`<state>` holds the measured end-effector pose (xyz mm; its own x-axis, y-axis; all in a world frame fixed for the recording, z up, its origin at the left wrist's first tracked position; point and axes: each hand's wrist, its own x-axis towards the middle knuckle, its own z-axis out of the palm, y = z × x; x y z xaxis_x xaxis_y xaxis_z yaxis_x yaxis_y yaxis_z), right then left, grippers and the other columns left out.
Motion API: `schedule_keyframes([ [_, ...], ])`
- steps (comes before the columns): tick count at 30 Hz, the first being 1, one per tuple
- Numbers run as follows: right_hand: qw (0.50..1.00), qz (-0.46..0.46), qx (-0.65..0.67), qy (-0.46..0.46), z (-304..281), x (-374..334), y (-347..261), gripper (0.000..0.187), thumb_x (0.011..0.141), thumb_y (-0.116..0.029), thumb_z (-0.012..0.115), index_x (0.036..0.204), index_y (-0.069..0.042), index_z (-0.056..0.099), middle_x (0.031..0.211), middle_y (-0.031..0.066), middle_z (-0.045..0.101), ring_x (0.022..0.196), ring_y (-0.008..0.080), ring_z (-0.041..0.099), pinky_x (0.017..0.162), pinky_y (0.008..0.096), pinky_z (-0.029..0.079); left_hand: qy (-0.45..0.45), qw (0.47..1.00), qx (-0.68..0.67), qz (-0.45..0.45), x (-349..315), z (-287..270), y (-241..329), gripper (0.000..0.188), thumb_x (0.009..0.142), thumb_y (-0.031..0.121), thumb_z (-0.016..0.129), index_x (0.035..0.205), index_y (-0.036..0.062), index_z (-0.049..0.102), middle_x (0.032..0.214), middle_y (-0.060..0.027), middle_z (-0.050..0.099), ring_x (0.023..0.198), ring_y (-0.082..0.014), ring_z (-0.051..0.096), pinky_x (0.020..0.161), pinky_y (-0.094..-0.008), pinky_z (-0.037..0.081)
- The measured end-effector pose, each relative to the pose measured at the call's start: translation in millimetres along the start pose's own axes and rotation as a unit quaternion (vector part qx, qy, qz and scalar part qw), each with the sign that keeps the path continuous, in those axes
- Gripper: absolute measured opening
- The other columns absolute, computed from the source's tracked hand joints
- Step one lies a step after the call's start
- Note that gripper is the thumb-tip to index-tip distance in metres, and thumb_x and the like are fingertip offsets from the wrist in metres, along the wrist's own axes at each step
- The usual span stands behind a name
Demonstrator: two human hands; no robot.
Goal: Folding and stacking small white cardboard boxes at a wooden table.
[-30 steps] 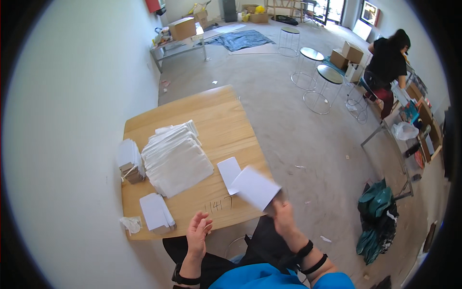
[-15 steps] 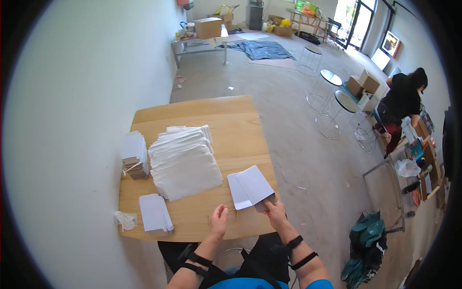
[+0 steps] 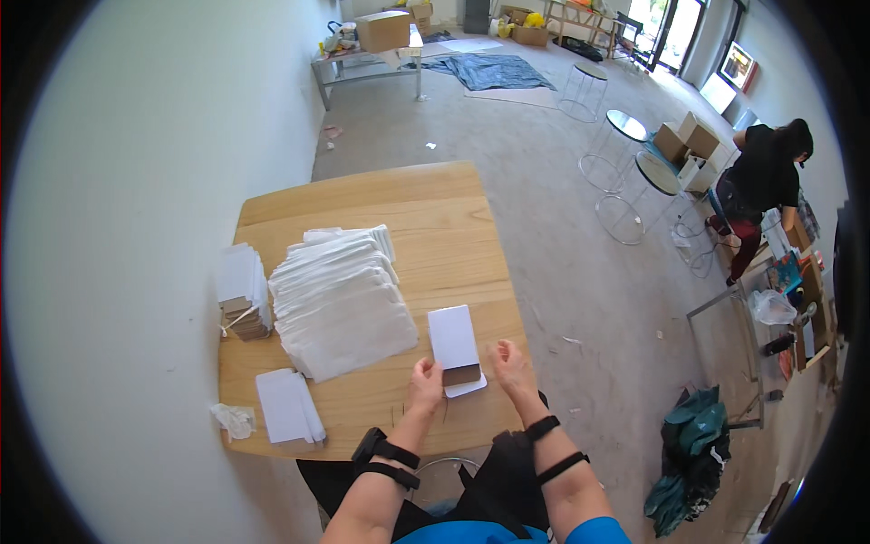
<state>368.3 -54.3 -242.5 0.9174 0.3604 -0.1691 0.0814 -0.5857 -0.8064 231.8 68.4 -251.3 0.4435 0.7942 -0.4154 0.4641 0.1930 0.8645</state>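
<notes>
Two flat white cards lie overlapped at the table's near right. The upper white card (image 3: 452, 333) has a brown strip along its near end, and part of the lower white card (image 3: 468, 388) shows beneath it. My left hand (image 3: 423, 385) is at the upper card's near left edge, thumb and fingers closed against it. Just off the right edge, my right hand (image 3: 511, 370) holds nothing, its fingers loosely bent and apart. Left of the cards spreads a big stack of white paper sheets or sleeves (image 3: 349, 313).
On the wooden table (image 3: 444, 204) are a stack of white-and-brown cards (image 3: 243, 290), a small white card pile (image 3: 288, 408) and crumpled tissue (image 3: 234, 421). A wall borders the left. Stools (image 3: 656, 172), a dark green bag (image 3: 686, 453) and another person (image 3: 766, 181) are to the right.
My right hand has let go of the upper card and moved off its right side. That card now lies straighter over the lower one. My left hand has come up to its left edge.
</notes>
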Motion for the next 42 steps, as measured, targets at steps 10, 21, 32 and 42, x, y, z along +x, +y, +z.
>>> schedule_keyframes([
  [10, 0.914, 0.124, 0.354, -0.155, -1.5, -95.5, -0.2, 0.052, 0.08, -0.003, 0.07, 0.122, -0.001, 0.041, 0.113, 0.0105, 0.057, 0.103, 0.0189, 0.057, 0.087, 0.0315, 0.048, -0.064, 0.997, -0.005, -0.048, -66.4, -34.7, -2.6, 0.051, 0.082, 0.042, 0.071, 0.108, -0.0001, 0.06, 0.099, -0.015, 0.067, 0.092, -0.0226, 0.065, 0.078, -0.0346, 0.052],
  [21, 0.839, -0.009, 0.317, -0.441, 43.8, -186.3, -111.9, 0.043, 0.089, -0.003, 0.06, 0.129, -0.002, 0.045, 0.122, 0.0085, 0.057, 0.106, 0.0178, 0.059, 0.09, 0.0308, 0.049, 0.093, 0.949, -0.296, 0.057, -94.4, -305.7, -6.8, 0.044, 0.09, 0.019, 0.066, 0.128, -0.0007, 0.052, 0.119, -0.0059, 0.06, 0.107, -0.0126, 0.054, 0.096, -0.0292, 0.043],
  [32, 0.91, -0.092, 0.033, -0.402, 102.3, -189.7, -93.7, 0.029, 0.093, -0.02, 0.06, 0.109, 0.004, 0.061, 0.093, 0.0128, 0.068, 0.085, 0.0167, 0.066, 0.074, 0.0287, 0.052, 0.233, 0.939, 0.242, 0.069, -22.7, -410.1, -63.7, 0.058, 0.086, 0.045, 0.063, 0.112, -0.0067, 0.059, 0.095, -0.0225, 0.067, 0.089, -0.031, 0.066, 0.078, -0.0367, 0.051],
  [42, 0.922, -0.003, 0.056, -0.384, 252.2, -202.6, -121.6, 0.043, 0.08, -0.043, 0.071, 0.094, -0.003, 0.072, 0.078, 0.0092, 0.071, 0.07, 0.0163, 0.068, 0.065, 0.0336, 0.054, 0.057, 0.99, -0.088, -0.094, -25.4, -352.6, -140.6, 0.05, 0.081, 0.03, 0.075, 0.114, -0.0039, 0.06, 0.104, -0.0102, 0.065, 0.094, -0.0218, 0.062, 0.082, -0.0348, 0.051],
])
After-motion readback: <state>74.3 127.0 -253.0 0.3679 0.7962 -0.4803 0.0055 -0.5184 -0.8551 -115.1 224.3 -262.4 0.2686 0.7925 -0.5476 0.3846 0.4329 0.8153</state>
